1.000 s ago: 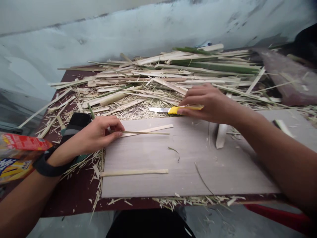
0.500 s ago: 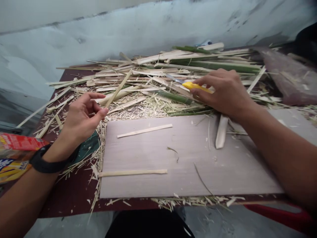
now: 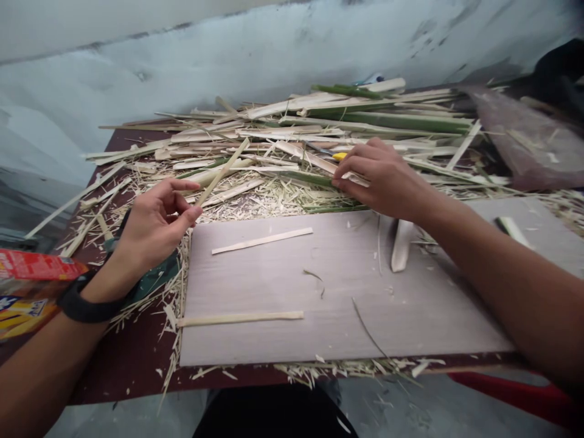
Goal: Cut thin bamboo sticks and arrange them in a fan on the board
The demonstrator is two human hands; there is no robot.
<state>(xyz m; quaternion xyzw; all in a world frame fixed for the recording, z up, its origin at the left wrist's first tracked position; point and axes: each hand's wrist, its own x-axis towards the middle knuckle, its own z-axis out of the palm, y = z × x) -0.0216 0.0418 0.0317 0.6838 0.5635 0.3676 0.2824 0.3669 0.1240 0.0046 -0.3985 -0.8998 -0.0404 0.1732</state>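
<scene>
Between the thumb and fingers of my left hand is a narrow bamboo strip, slanting up and away. My right hand is low over the bamboo pile, its fingertips drawn together at a pale piece; what they grip is partly hidden. Just behind those fingers lies a cutter with a yellow handle, its blade pointing left. Two thin pale strips, an upper one and a lower one, rest on the grey board. A wider bamboo piece sits on the board below my right wrist.
Split bamboo and shavings cover the back of the dark red table, against a wall. Red and yellow packaging is at the left. A crumpled plastic sheet lies at the back right, and a red object shows below the table.
My right hand has let go of the yellow cutter and moved left and down to the bamboo pieces. My left hand still holds its strip. The view has shifted slightly.
</scene>
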